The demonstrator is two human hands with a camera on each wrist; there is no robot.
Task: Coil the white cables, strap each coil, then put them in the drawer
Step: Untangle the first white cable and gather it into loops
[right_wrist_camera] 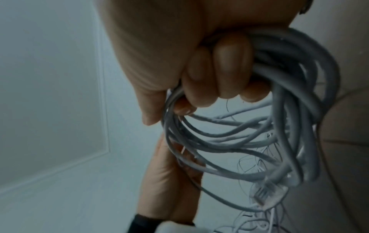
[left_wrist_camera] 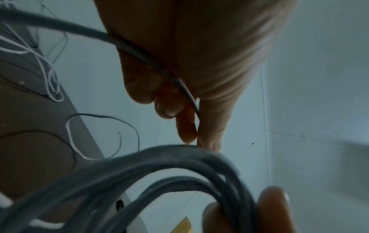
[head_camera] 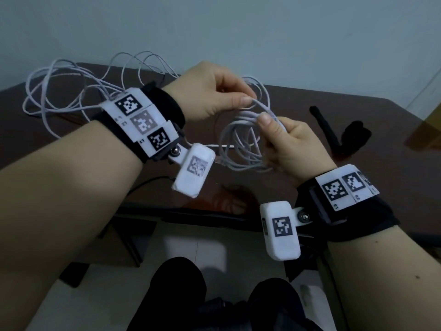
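Above the dark table (head_camera: 298,99), my right hand (head_camera: 284,142) grips a coil of white cable (head_camera: 241,144) with several loops hanging below the fist. In the right wrist view its fingers (right_wrist_camera: 229,66) curl round the coil (right_wrist_camera: 239,141), and a clear plug (right_wrist_camera: 265,192) dangles from it. My left hand (head_camera: 214,91) pinches one strand of that cable (head_camera: 260,105) between thumb and fingers just above the coil. The left wrist view has this strand (left_wrist_camera: 139,53) running across the palm. More thin white cable (head_camera: 78,89) lies in loose loops at the table's back left.
Two black straps (head_camera: 329,130) lie on the table to the right of my hands. A black cord (head_camera: 148,185) runs under the left wrist. The table's front edge (head_camera: 191,213) is below the hands, with my legs (head_camera: 181,295) and the pale floor beneath.
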